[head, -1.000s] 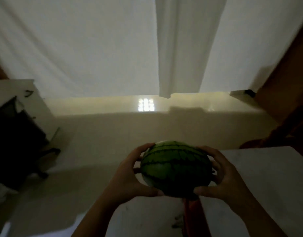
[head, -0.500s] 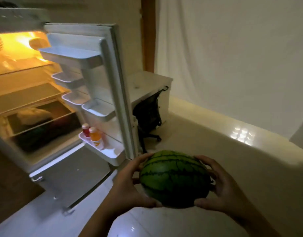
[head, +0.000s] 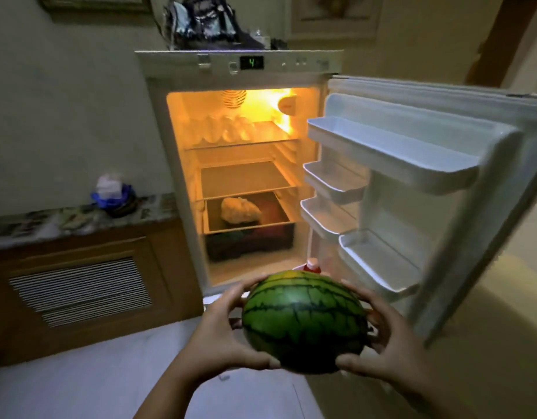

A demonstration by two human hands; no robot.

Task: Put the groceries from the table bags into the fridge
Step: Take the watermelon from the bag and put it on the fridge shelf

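A small striped green watermelon is held in front of me between both hands. My left hand grips its left side and my right hand grips its right side. Straight ahead stands the white fridge, lit inside, with its door swung open to the right. The middle glass shelf is bare. A pale wrapped lump lies on the lower shelf above a dark drawer. A red-capped bottle peeks out behind the melon in the lowest door rack.
Several white door racks jut out on the right. A wooden cabinet with a vent grille and a stone top stands left of the fridge, with a blue and white bundle on it. A dark bag sits on the fridge top.
My view has swung left from the curtain wall to face the open fridge. The watermelon stays gripped in both hands and is now near the fridge opening.
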